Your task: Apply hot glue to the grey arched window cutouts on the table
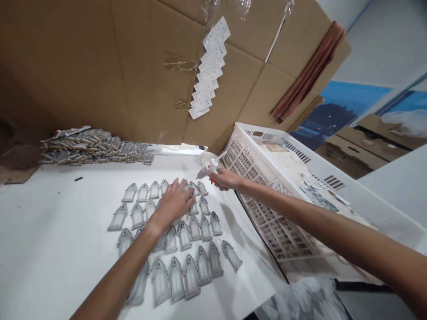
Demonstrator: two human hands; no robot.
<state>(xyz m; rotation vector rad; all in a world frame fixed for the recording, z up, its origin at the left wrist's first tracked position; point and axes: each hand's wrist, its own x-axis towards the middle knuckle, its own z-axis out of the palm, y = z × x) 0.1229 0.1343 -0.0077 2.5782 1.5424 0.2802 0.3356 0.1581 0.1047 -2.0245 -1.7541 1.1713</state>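
Note:
Several grey arched window-shaped pieces lie in rows on the white table. Over the back rows is my left hand, palm down with its fingers spread, touching or just above some of the pieces; the ones beneath it are partly hidden. My right hand is wrapped round a white glue gun with a red-orange trigger. The gun's nozzle points down and left, near the pieces at the back right of the rows.
A heap of similar pieces lies at the back left, against a cardboard wall with a strip of white labels. On the right stands a white plastic crate with flat pieces inside. A small black bit lies at left.

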